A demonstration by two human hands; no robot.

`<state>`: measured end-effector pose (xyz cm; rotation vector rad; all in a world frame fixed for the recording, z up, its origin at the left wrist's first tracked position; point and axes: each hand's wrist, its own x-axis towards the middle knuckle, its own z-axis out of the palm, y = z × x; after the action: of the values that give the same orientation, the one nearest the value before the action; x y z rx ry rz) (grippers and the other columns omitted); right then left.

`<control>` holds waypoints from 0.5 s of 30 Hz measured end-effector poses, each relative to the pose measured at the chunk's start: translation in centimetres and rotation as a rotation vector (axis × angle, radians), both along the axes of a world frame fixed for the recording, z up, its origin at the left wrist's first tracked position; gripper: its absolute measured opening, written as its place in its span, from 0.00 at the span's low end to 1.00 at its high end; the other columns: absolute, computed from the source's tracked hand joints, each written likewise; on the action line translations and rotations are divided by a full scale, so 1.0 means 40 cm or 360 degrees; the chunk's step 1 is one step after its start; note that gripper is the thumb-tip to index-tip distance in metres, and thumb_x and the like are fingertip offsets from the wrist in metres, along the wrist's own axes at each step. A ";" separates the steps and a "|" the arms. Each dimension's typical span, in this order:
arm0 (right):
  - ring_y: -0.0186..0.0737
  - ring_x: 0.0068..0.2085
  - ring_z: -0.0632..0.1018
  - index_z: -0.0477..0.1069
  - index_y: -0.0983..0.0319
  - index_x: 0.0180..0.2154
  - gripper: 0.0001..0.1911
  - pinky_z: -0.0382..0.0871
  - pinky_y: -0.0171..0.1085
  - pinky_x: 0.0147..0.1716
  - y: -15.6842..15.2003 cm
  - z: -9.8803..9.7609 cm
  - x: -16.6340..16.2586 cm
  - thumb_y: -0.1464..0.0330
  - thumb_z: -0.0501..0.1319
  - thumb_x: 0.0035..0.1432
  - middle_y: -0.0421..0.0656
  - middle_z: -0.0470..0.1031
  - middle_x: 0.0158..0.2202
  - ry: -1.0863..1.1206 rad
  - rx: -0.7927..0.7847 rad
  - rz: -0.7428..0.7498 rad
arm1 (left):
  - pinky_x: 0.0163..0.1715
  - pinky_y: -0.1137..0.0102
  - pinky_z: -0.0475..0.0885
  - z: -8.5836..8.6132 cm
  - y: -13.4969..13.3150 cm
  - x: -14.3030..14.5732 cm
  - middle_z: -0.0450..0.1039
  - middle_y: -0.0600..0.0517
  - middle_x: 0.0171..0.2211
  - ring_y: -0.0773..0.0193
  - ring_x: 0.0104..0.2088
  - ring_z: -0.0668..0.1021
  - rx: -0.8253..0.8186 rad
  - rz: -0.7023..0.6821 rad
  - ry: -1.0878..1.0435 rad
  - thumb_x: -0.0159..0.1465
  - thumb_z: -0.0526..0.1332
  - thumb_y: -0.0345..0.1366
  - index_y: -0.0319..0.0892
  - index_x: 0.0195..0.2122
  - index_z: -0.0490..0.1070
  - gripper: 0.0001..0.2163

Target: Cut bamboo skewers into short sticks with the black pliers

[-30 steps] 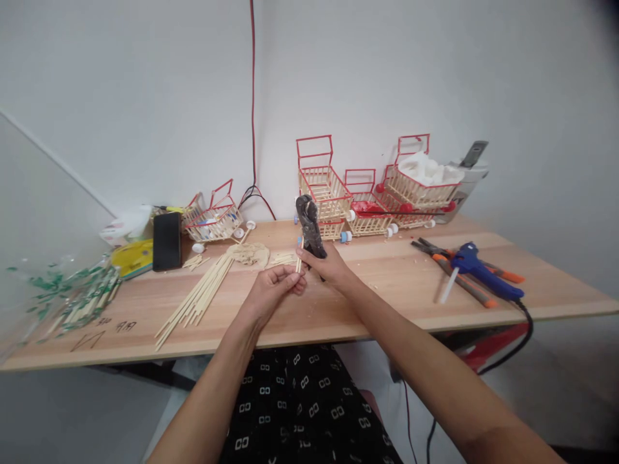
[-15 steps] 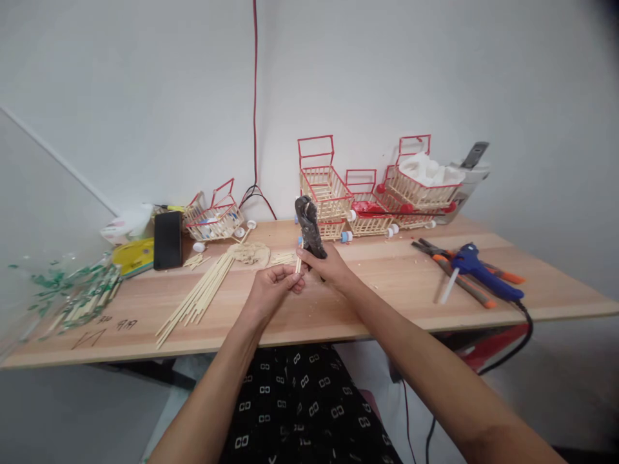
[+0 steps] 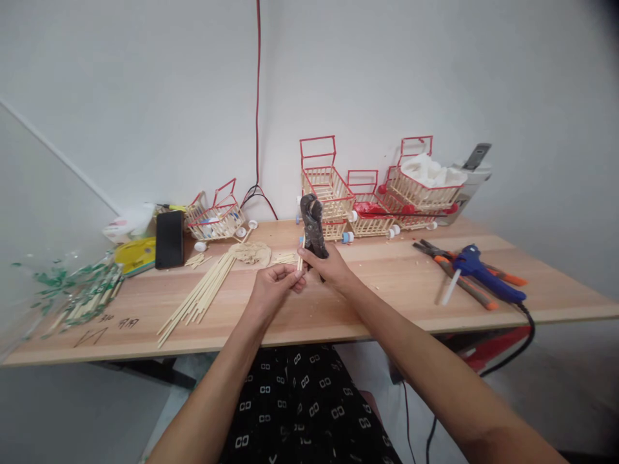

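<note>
Appears moderately bright and evenly lit, slightly cool in tone. Falls softly, seemingly from above, casting only faint shadows on the pale wall [image 3: 193, 96] and the wooden tabletop [image 3: 333, 322]. Dims to grey below the front edge. Washes nearly white on the crumpled white filling [image 3: 428, 171], and sinks almost to black on the dark hand tool [image 3: 313, 225], losing detail. Shows the left hand [image 3: 275, 285] and right hand [image 3: 333, 267] reasonably sharp. Smears around the clear wrapping [image 3: 53, 280] at far left. Stretches both forearms [image 3: 207, 386] toward the lower corners and darkens to black at the upper right corner.
</note>
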<state>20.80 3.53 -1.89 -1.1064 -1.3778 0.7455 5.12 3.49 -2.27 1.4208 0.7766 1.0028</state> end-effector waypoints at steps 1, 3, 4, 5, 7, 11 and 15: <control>0.35 0.25 0.69 0.65 0.62 0.24 0.20 0.63 0.35 0.26 -0.001 0.001 0.000 0.52 0.61 0.52 0.39 0.68 0.21 -0.0009 -0.0005 -0.0007 | 0.31 0.72 0.71 -0.001 0.001 0.000 0.77 0.50 0.25 0.67 0.25 0.76 0.0005 -0.0001 0.0001 0.54 0.69 0.40 0.36 0.29 0.77 0.10; 0.35 0.25 0.69 0.65 0.61 0.23 0.20 0.63 0.35 0.26 -0.001 0.000 0.000 0.51 0.61 0.52 0.39 0.68 0.21 -0.0030 -0.0010 -0.0023 | 0.31 0.72 0.71 -0.003 0.002 -0.003 0.77 0.49 0.25 0.67 0.26 0.76 0.0001 -0.0010 0.0001 0.54 0.69 0.40 0.36 0.29 0.77 0.11; 0.35 0.25 0.69 0.65 0.61 0.23 0.21 0.63 0.35 0.26 -0.001 0.000 0.000 0.51 0.61 0.52 0.39 0.68 0.21 -0.0043 -0.0009 -0.0026 | 0.31 0.71 0.71 -0.005 0.002 -0.005 0.77 0.49 0.26 0.66 0.26 0.76 -0.0011 -0.0028 -0.0004 0.54 0.69 0.40 0.36 0.30 0.78 0.11; 0.35 0.25 0.69 0.65 0.61 0.23 0.21 0.63 0.35 0.26 0.000 -0.001 0.000 0.51 0.60 0.51 0.39 0.68 0.21 -0.0051 -0.0007 -0.0022 | 0.32 0.71 0.71 -0.007 0.003 -0.007 0.78 0.48 0.26 0.66 0.27 0.76 -0.0030 -0.0063 -0.0013 0.54 0.69 0.40 0.36 0.31 0.78 0.11; 0.35 0.24 0.69 0.64 0.61 0.23 0.21 0.63 0.35 0.26 0.003 -0.003 0.001 0.50 0.60 0.51 0.39 0.67 0.20 -0.0056 -0.0008 0.0000 | 0.34 0.70 0.72 -0.011 0.005 -0.012 0.79 0.46 0.29 0.65 0.28 0.77 -0.0076 -0.0167 -0.0053 0.55 0.68 0.42 0.36 0.33 0.78 0.13; 0.35 0.24 0.68 0.63 0.61 0.23 0.20 0.62 0.35 0.26 0.007 -0.007 0.003 0.51 0.60 0.51 0.38 0.66 0.20 -0.0083 0.0002 -0.0007 | 0.36 0.67 0.73 -0.016 0.011 -0.016 0.80 0.41 0.35 0.62 0.32 0.79 -0.0177 -0.0310 -0.0220 0.58 0.65 0.45 0.34 0.36 0.78 0.16; 0.34 0.24 0.65 0.63 0.61 0.23 0.18 0.59 0.34 0.25 0.011 -0.012 0.006 0.54 0.59 0.52 0.37 0.64 0.21 -0.0171 0.0032 -0.0052 | 0.33 0.68 0.74 -0.011 0.016 -0.008 0.80 0.39 0.34 0.59 0.33 0.81 -0.0338 -0.0311 -0.0295 0.57 0.67 0.45 0.33 0.34 0.75 0.17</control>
<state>21.06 3.96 -2.35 -1.1647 -1.4506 0.6551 4.78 4.13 -2.70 1.1780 0.5779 0.8600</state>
